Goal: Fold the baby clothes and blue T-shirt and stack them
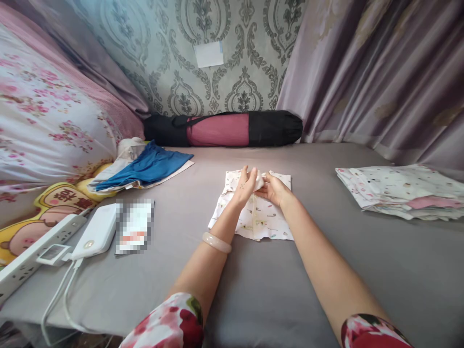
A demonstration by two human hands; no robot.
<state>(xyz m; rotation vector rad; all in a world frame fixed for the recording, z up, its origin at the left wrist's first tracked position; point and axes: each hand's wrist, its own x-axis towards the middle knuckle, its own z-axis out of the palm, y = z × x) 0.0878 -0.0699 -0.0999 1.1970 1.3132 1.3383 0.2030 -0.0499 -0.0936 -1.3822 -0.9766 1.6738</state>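
Observation:
A small white printed garment lies flat in the middle of the grey bed sheet. Both hands rest on its upper part. My left hand, with a pale bangle on the wrist, pinches a fold of the cloth near the top edge. Touching it from the right, my right hand grips the same fold with curled fingers.
A stack of folded printed cloths lies at the right. Blue and white garments are heaped at the left, near a white power bank, a power strip and cables. A black-and-pink rolled bag lies along the wall.

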